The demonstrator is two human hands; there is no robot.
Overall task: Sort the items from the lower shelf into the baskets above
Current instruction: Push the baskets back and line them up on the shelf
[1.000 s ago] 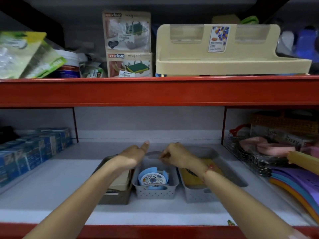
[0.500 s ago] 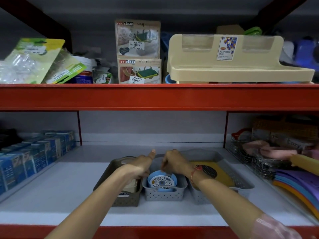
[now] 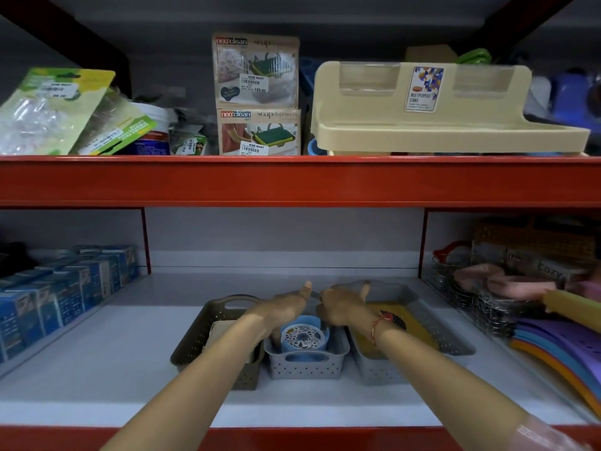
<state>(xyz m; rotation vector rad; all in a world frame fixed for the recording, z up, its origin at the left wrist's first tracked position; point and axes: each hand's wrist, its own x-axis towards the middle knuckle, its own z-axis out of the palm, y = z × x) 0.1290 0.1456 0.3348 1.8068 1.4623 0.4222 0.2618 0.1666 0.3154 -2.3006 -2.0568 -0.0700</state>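
Observation:
Three perforated baskets stand side by side on the white shelf. A brown basket (image 3: 201, 349) holds a beige item (image 3: 224, 333). The small grey basket (image 3: 305, 367) holds a blue round container with a patterned white lid (image 3: 303, 336). A larger grey basket (image 3: 432, 323) holds a yellow item (image 3: 414, 336). My left hand (image 3: 286, 309) and my right hand (image 3: 341, 307) meet at the small grey basket's far rim. Their fingers curl down over the rim and are hidden from me.
Blue boxes (image 3: 65, 294) line the shelf's left side. Wire racks with pink items (image 3: 487, 288) and coloured mats (image 3: 566, 346) fill the right. A red beam (image 3: 292, 180) runs overhead, with soap dispenser boxes (image 3: 257, 92) and a beige stand (image 3: 448, 118) on the shelf above it.
Both hands stay at the small grey basket's far rim. My view has pulled back and tilted up, so the upper shelf shows more.

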